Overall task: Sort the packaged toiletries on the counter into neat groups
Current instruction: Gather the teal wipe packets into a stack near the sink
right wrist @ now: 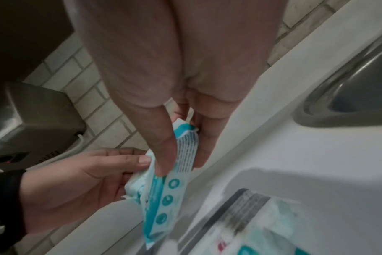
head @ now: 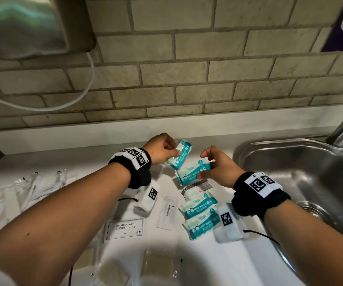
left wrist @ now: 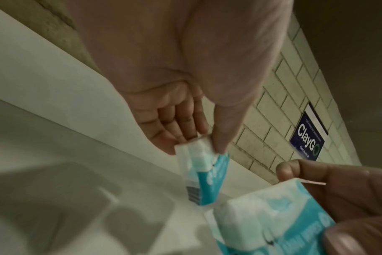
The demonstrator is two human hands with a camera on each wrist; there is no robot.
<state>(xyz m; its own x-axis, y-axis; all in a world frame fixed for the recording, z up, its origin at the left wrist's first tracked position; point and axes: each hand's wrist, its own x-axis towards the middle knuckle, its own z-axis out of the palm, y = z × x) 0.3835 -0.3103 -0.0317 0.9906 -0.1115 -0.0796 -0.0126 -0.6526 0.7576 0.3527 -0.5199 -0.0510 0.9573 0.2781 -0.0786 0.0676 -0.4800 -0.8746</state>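
My left hand [head: 166, 150] pinches one teal-and-white mini wipes pack [head: 179, 154] by its end above the counter, thumb [left wrist: 224, 131] on top. My right hand [head: 211, 164] grips a second wipes pack [head: 194, 171] between thumb and fingers, just right of the first; the two packs nearly touch. Below them on the white counter [head: 79, 162] lie a face-down wipes pack [head: 195, 189] and two more wipes packs [head: 198, 206] in a column. A toothpaste sachet [head: 167, 212] and a shampoo-with-conditioner sachet [head: 125, 228] lie to their left.
A steel sink [head: 302, 172] sits right of the counter. Wrapped white items [head: 36, 187] lie at the far left. Wrapped soap bars [head: 158, 265] lie at the near edge. A hand dryer [head: 28, 25] with its cord hangs on the brick wall.
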